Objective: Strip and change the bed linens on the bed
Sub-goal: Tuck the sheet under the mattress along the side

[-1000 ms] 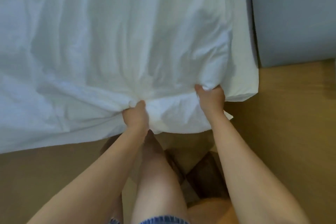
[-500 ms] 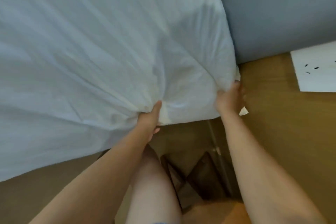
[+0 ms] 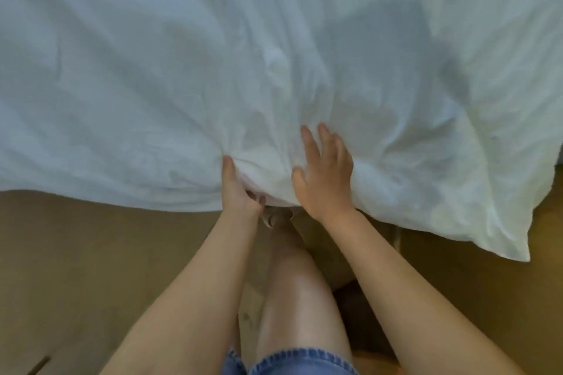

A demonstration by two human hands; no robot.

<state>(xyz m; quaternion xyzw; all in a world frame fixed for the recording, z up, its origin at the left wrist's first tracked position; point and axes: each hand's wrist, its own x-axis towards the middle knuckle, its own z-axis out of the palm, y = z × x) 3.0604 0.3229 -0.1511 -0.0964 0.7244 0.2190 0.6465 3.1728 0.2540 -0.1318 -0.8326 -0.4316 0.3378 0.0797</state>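
Note:
A white, wrinkled sheet (image 3: 213, 55) covers the bed and fills the upper part of the head view, its edge hanging over the near side. My left hand (image 3: 239, 189) pinches a bunched fold of the sheet at that edge, thumb on top and fingers curled underneath. My right hand (image 3: 324, 173) lies flat on the sheet just to the right, fingers spread and holding nothing. A loose corner of the sheet (image 3: 505, 240) droops toward the floor at the lower right.
Wooden floor (image 3: 91, 253) runs along the near side of the bed. My bare legs and denim shorts (image 3: 292, 362) stand close against the bed edge. A dark object (image 3: 356, 307) lies on the floor by my feet.
My right hand has let go of the sheet's corner and moved left, now flat and open on the sheet. The view has shifted left; the grey wall is out of sight.

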